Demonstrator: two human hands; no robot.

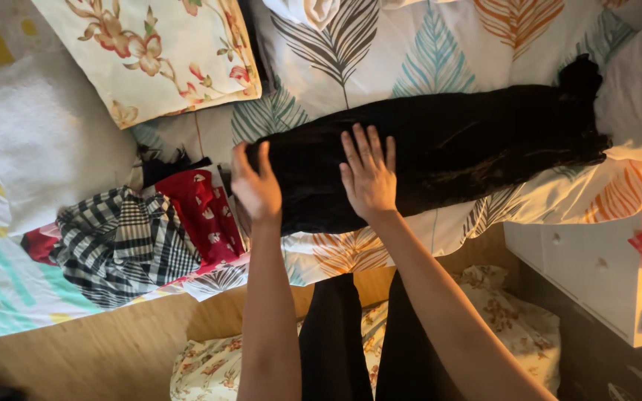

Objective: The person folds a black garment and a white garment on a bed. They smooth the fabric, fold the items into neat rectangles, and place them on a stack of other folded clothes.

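At the far left a white folded towel (pixel 35 126) lies on the bed, beside a floral pillow (pixel 161 48) set further back. Next to them sits a loose heap of clothes: a black-and-white checked garment (pixel 117 245) and a red patterned one (pixel 198 215), bunched together near the bed's edge, apparently put aside out of the working space.

The left hand (pixel 256 186) rests at the left end of the black garment (pixel 447 145), its fingers curled around the edge of the cloth, seemingly to keep that end from slipping. Just beside it, the right hand (pixel 369 174) lies flat on the fabric with fingers spread, palm down (a smoothing or pinning posture, by the look of it).

The black garment stretches lengthwise across the leaf-print bedsheet (pixel 410 59), from the hands toward the right, where its far end bunches up in dark folds. Laid out long like this, it is easy to flatten.

At the right edge stands a white drawer unit (pixel 588 260), well apart from the hands.
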